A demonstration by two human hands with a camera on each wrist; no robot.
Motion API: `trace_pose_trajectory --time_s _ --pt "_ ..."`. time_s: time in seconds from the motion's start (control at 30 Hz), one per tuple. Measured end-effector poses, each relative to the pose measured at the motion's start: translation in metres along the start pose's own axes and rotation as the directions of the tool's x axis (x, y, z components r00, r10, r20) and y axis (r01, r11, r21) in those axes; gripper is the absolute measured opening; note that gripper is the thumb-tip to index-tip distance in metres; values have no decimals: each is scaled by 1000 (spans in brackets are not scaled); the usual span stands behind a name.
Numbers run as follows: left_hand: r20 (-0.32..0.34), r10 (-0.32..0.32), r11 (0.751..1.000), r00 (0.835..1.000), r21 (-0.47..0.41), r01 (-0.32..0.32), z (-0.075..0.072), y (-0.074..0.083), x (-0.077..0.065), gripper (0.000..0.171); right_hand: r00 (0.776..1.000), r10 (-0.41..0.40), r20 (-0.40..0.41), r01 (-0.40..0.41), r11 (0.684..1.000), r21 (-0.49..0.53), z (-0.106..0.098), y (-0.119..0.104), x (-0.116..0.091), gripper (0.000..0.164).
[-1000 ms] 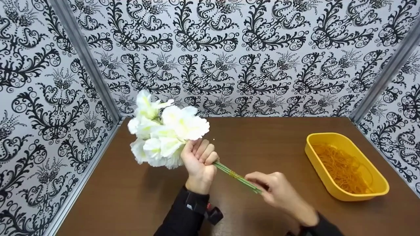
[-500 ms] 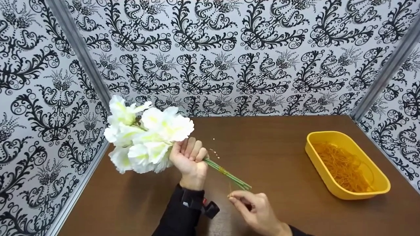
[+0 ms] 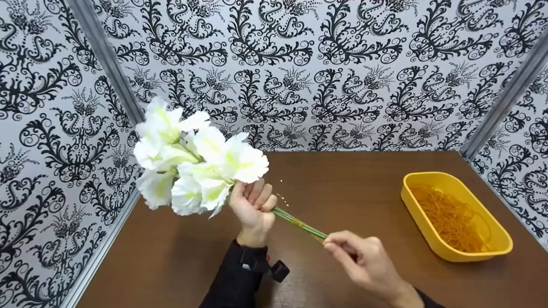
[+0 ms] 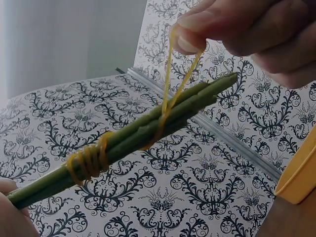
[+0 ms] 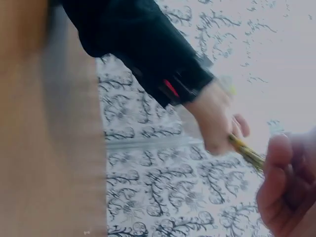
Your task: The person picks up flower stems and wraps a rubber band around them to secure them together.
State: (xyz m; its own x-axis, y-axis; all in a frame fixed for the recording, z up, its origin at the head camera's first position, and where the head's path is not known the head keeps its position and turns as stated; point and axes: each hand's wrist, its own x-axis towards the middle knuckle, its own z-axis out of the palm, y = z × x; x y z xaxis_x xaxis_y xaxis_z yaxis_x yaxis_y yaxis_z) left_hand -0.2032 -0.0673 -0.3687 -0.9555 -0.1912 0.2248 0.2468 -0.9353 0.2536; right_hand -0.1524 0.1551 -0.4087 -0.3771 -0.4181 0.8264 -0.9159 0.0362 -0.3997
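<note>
My left hand (image 3: 253, 209) grips a bunch of green stems (image 3: 306, 227) just below large white artificial flowers (image 3: 205, 171). The stems slant down to the right. In the left wrist view, a yellow rubber band (image 4: 89, 162) is wound in several turns round the stems. Closer to their cut ends, a rubber band loop (image 4: 168, 74) crosses over the stems, its strands stretched up to my right hand (image 4: 247, 29). The right thumb and fingertips pinch that loop. Whether loop and windings are one band, I cannot tell. The right wrist view is blurred.
A yellow tub (image 3: 460, 258) stands at the right of the brown table (image 3: 342, 184), holding a tangle of rubber bands (image 3: 445, 218). Small pale specks (image 3: 284, 199) lie on the table beyond the stems. Patterned panels (image 3: 274, 85) enclose the back and sides.
The right hand went from the stem ends to below them, pulling a strand, then back up and right to the ends. The flowers shifted left, then tilted slightly up.
</note>
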Motion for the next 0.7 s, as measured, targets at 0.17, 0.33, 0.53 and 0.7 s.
trace_pose_trajectory --time_s 0.17,0.33,0.53,0.7 --pt "-18 -34 999 999 6 35 3 7 -1 43 978 201 56 -207 971 117 -13 -2 0 37" --pt "-9 -99 995 995 -17 99 6 13 -2 42 960 262 102 -278 940 197 -21 -4 1 33" --pt "-38 -154 986 987 -77 150 5 15 1 41 953 282 112 -298 938 175 -29 -5 4 32" --pt "-39 -194 969 980 -163 185 -1 16 6 41 958 269 103 -279 955 102 -31 -5 8 33"
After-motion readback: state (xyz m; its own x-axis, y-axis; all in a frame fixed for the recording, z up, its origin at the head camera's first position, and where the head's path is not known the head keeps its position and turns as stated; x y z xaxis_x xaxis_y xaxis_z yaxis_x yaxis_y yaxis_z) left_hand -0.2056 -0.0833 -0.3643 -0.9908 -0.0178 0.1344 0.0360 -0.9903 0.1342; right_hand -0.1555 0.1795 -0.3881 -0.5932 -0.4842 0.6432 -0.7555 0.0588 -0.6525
